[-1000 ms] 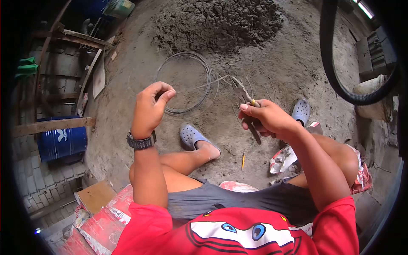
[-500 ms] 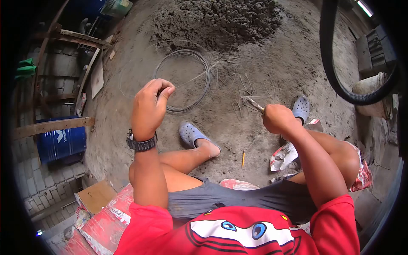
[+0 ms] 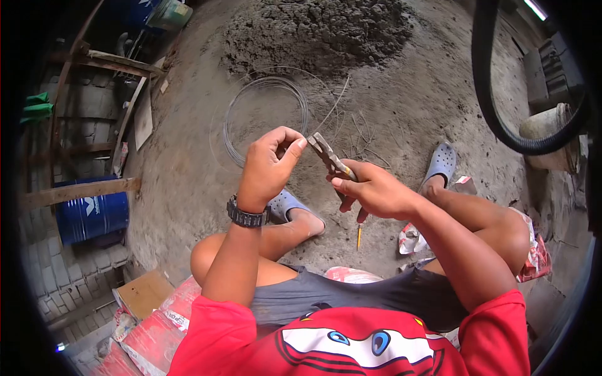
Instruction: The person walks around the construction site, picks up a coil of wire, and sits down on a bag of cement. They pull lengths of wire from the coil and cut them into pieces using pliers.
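My left hand, with a black watch at the wrist, pinches a thin steel wire that runs up and away toward the wire coil on the ground. My right hand grips a pair of pliers by the handles. The plier jaws point up-left and meet the wire right at my left fingertips. Both hands are held close together above my knees. Several short cut wire pieces lie on the dirt just beyond the hands.
A heap of grey sand lies at the far side. A black hose curves at the right, a blue drum and wooden planks stand at the left. A pencil lies between my feet. Cement bags sit under me.
My left hand moved right and down toward the middle. My right hand swung the pliers back from the ground near my right foot up to the wire at my left fingertips.
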`<state>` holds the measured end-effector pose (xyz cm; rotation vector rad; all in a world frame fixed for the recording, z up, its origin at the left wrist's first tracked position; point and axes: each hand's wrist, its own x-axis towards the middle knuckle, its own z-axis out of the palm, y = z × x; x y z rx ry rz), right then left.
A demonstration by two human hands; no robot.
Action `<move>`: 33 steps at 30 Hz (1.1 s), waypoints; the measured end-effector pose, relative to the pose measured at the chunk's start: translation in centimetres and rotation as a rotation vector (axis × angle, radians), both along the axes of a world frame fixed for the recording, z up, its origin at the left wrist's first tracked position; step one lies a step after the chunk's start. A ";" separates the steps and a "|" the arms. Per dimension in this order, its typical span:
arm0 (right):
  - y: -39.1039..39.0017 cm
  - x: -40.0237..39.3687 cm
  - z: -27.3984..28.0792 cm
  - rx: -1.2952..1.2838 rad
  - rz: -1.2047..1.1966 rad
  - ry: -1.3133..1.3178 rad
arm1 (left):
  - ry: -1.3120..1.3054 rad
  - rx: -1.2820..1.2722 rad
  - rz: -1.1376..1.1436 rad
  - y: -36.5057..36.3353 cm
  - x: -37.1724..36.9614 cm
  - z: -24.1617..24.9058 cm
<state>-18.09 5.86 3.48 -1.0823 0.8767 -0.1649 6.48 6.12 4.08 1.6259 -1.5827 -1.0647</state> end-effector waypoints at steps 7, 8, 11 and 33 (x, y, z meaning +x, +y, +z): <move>0.4 -0.7 -0.9 -0.359 0.024 0.192 | -0.007 -0.007 -0.003 -0.1 -0.9 -0.1; 0.6 -0.7 -1.2 -0.480 0.021 0.233 | -0.022 -0.015 -0.003 -0.1 -1.0 -0.1; 0.8 -0.9 -1.4 -0.629 -0.004 0.267 | -0.031 0.001 -0.005 -0.1 -1.2 0.1; 0.9 -0.4 -0.6 -0.649 -0.009 0.316 | 0.030 -0.056 0.055 0.3 -1.4 -0.1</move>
